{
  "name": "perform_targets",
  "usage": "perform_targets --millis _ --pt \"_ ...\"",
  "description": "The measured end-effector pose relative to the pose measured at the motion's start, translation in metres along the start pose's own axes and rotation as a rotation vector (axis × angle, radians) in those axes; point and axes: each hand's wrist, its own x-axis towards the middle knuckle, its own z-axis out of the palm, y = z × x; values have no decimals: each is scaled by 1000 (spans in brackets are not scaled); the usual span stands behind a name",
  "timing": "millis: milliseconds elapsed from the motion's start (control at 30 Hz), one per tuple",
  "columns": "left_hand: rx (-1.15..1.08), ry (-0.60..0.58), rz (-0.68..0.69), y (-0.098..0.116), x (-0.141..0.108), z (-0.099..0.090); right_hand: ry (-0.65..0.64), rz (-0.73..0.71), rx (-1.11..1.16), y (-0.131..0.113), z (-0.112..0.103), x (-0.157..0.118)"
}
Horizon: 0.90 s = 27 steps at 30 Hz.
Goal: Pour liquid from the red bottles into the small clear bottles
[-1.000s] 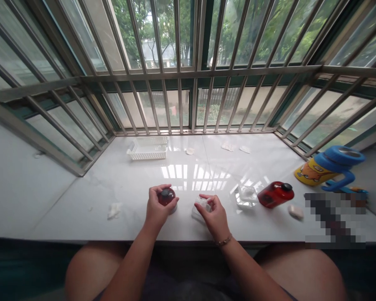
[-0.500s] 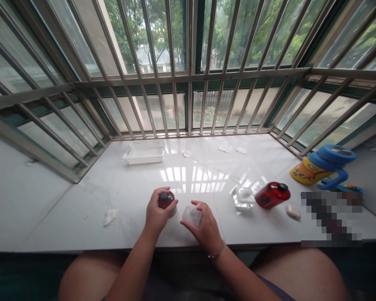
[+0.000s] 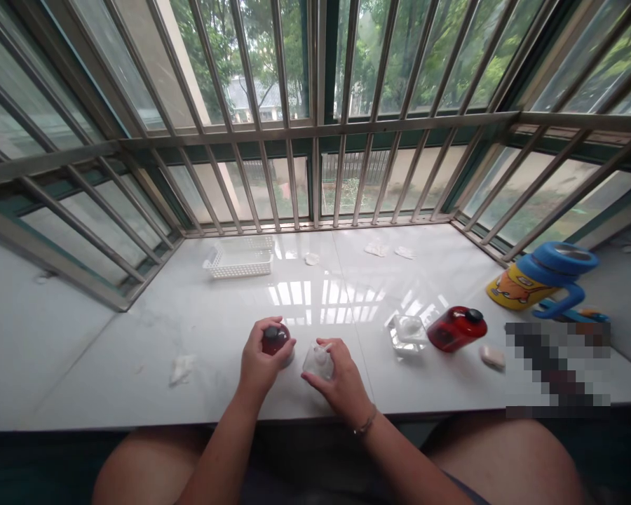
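Left hand (image 3: 257, 361): round, dark-red, black-capped bottle (image 3: 276, 340) is held between thumb and fingers.
Right hand (image 3: 343, 380): clear, squarish plastic container (image 3: 317, 362) is gripped, just beside the bottle.

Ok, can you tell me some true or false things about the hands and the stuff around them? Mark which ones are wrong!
The left hand holds a red bottle. True.

The right hand is empty. False: it holds a clear container.

The white basket sits near the window bars. True.

The blue-and-yellow flask is left of the basket. False: it is on the right.

A bracelet is on the right wrist. True.
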Motion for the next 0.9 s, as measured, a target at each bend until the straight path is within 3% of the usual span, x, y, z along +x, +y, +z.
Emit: perform_targets --millis 500,900 --pt "2 -2 -6 0 0 0 12 4 18 7 4 -6" --pt "17 15 15 0 1 1 -12 88 95 4 1 -1"
